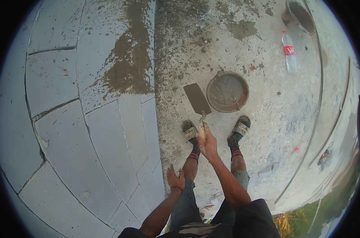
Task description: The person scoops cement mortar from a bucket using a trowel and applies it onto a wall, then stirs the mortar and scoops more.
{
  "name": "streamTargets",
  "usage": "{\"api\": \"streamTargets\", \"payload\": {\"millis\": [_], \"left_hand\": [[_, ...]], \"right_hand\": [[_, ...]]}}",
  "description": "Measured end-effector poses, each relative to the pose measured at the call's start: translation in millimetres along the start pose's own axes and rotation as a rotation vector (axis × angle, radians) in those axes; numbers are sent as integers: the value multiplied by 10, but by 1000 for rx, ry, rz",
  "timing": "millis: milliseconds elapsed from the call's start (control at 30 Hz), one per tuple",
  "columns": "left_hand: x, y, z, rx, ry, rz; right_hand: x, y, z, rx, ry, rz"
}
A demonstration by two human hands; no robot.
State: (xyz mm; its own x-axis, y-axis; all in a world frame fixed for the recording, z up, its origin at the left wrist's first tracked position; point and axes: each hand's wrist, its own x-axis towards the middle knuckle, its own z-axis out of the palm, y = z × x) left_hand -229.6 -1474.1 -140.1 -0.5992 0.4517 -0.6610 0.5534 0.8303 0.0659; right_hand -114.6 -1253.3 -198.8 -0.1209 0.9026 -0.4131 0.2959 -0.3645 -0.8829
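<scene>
While your right hand [207, 144] grasps a flat, rectangular, grey-bladed trowel [197, 99] by its pale handle, fingers wrapped around it, the blade hangs just left of a round, brown bucket [227, 109] containing wet, grey mix. Your left hand [176, 179] has fingers spread, holding nothing; whether it touches your leg is hard to tell. A careless rightward swing could strike the bucket; your sandalled right foot [240, 127], stepping forward, could tip it.

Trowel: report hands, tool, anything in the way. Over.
Right hand gripping trowel. Left hand open, nothing visible in it. Bucket close on trowel's right, could crowd rightward swings.
</scene>
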Motion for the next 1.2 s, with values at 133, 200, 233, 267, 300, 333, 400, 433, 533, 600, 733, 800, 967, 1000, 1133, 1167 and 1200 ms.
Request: {"api": "streamTargets", "payload": {"millis": [133, 200, 233, 267, 300, 333, 400, 433, 533, 600, 733, 800, 967, 1000, 1133, 1167, 1200], "left_hand": [[-56, -12, -15, -17, -5, -53], [-88, -15, 58, -16, -12, -21], [-90, -20, 98, -14, 0, 12], [-76, 3, 146, -12, -8, 10], [-89, 27, 133, -63, -6, -2], [-110, 32, 119, -114, -9, -15], [-126, 10, 67, -107, -11, -8], [-106, -56, -12, -88, 20, -10], [-122, -13, -3, -97, 62, 14], [-129, 44, 56, -96, 41, 18], [-103, 50, -6, -57, 49, 23], [-114, 115, 72, -56, 34, 21], [-122, 7, 60, -56, 46, 35], [-120, -19, 48, -45, 48, 34], [-97, 9, 53, -43, 55, 50], [-90, 23, 62, -43, 57, 54], [-80, 42, 68, -43, 59, 55]], "right_hand": [[448, 753, -988, -555, -59, 200], [818, 1047, -1313, -719, -37, 249], [994, 1145, -1455, -733, -5, 254], [1176, 1217, -1616, -747, 29, 256], [1335, 1245, -1796, -732, 49, 207], [1447, 1269, -1984, -721, 68, 162], [1577, 1310, -2351, -514, -90, 270], [1609, 1078, -2301, -303, -178, 544], [1636, 875, -2434, -389, -232, 440], [1520, 1117, -2277, -689, -152, 183], [1553, 1121, -1488, -933, -84, 146], [1582, 1511, -1323, -905, -45, 130], [1415, 1740, -934, -278, -81, 276], [1369, 1728, -909, -271, -86, 277], [1205, 1547, -1045, 273, -92, 530], [1162, 1520, -1153, 336, -90, 568], [1132, 1485, -1233, 378, -142, 581]]}}
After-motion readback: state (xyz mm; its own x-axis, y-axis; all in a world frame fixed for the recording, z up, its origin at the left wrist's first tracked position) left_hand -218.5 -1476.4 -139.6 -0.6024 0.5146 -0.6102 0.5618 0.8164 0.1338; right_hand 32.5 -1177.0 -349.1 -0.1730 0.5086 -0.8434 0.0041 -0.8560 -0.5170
